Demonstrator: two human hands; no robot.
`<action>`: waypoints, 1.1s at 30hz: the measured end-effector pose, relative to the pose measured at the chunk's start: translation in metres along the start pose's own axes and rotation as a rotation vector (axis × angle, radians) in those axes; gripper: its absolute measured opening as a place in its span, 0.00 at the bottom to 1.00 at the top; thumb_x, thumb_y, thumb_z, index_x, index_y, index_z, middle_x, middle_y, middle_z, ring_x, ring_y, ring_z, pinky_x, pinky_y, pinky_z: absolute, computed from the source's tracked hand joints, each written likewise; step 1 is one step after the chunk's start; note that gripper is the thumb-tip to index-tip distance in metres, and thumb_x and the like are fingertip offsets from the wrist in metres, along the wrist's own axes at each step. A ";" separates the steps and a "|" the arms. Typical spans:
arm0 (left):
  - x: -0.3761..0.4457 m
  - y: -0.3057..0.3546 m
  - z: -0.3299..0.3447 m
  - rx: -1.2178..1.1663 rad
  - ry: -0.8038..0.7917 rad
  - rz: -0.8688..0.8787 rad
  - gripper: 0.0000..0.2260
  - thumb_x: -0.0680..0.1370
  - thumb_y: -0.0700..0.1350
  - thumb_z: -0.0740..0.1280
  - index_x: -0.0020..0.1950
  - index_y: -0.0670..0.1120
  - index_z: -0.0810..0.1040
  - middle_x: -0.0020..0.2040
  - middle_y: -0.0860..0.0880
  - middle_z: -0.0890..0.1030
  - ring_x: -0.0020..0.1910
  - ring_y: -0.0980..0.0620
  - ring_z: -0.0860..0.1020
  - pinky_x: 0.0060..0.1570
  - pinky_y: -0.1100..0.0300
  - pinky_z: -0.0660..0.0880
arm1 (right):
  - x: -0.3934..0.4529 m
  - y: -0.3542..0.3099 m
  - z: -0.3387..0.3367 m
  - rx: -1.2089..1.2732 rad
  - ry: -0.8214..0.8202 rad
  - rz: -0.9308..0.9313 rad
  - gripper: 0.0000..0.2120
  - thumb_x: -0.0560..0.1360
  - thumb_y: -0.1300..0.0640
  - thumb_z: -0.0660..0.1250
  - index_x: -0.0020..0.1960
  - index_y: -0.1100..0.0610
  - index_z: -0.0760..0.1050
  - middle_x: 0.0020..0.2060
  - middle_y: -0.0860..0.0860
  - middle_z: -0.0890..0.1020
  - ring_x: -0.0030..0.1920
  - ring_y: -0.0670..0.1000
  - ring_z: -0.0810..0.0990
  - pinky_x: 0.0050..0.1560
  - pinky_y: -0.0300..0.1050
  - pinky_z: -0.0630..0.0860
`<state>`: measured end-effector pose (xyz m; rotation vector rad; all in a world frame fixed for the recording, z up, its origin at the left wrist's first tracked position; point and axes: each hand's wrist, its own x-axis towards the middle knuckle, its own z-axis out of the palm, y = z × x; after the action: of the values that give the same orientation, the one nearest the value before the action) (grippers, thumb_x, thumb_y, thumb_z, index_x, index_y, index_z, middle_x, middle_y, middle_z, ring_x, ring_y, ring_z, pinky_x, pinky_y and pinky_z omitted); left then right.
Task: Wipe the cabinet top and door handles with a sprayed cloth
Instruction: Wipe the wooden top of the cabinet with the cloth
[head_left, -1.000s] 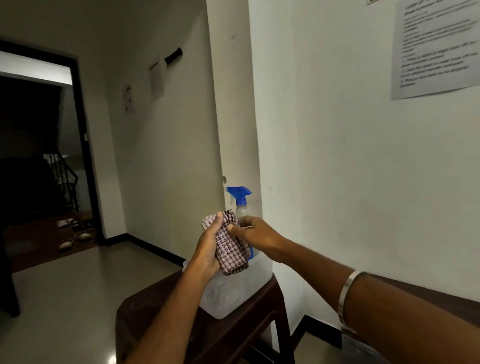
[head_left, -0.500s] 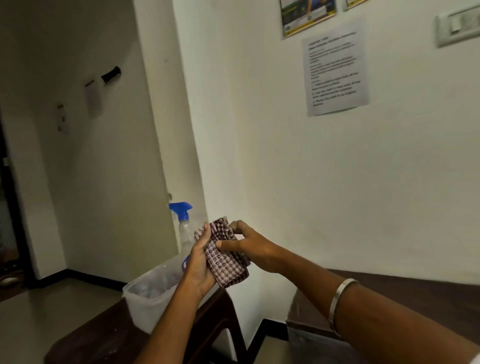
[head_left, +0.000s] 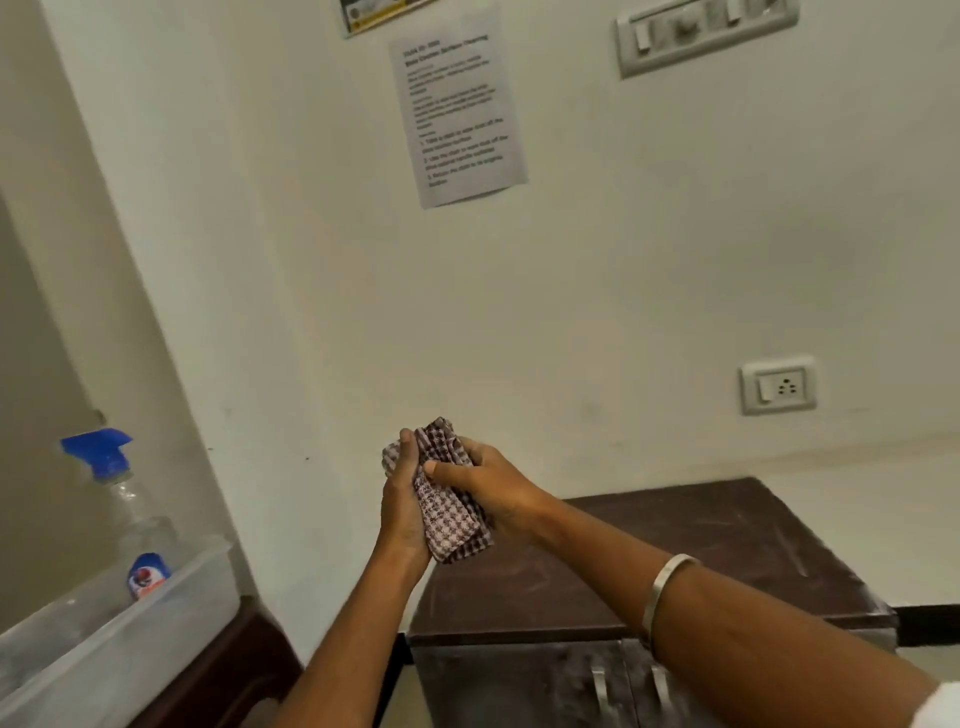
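Now both hands, left hand (head_left: 402, 501) and right hand (head_left: 485, 491), clasp the folded maroon-and-white checked cloth (head_left: 449, 499) just above the dusty dark-brown cabinet top (head_left: 675, 551), which stretches rightward; the metal door handles (head_left: 598, 688) lie below, nearer the right hand.

Cabinet (head_left: 727, 561) right, against wall; bin (head_left: 119, 639) left, spray bottle (head_left: 130, 514) in it; cloth (head_left: 447, 499) above cabinet

Bare forearms, 1 plain silver bangle (head_left: 666, 592) on the right wrist, white sleeve edge (head_left: 943, 709) at lower right
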<state>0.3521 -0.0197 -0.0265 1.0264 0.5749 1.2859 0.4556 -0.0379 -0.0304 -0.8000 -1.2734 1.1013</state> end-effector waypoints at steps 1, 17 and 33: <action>0.006 -0.010 0.010 0.030 0.031 0.029 0.27 0.70 0.62 0.71 0.57 0.41 0.81 0.55 0.38 0.82 0.52 0.41 0.83 0.54 0.44 0.79 | -0.004 0.003 -0.013 0.017 0.027 -0.002 0.13 0.76 0.61 0.67 0.60 0.60 0.75 0.51 0.58 0.82 0.52 0.57 0.81 0.60 0.54 0.77; 0.069 -0.224 0.107 1.048 -0.190 0.134 0.29 0.79 0.63 0.53 0.73 0.45 0.62 0.72 0.45 0.66 0.69 0.45 0.69 0.68 0.44 0.66 | -0.080 0.058 -0.232 -0.753 0.418 -0.005 0.21 0.78 0.58 0.63 0.70 0.54 0.67 0.61 0.53 0.79 0.59 0.51 0.78 0.56 0.40 0.72; 0.149 -0.337 0.133 1.582 -0.597 0.335 0.29 0.81 0.60 0.51 0.78 0.46 0.55 0.78 0.46 0.59 0.77 0.48 0.55 0.76 0.48 0.48 | -0.041 0.089 -0.426 -1.660 0.423 0.363 0.23 0.75 0.63 0.62 0.68 0.53 0.64 0.60 0.57 0.73 0.59 0.59 0.75 0.58 0.55 0.75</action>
<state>0.6664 0.0984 -0.2283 2.7609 0.9591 0.5006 0.8585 -0.0019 -0.1955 -2.3747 -1.5196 -0.1838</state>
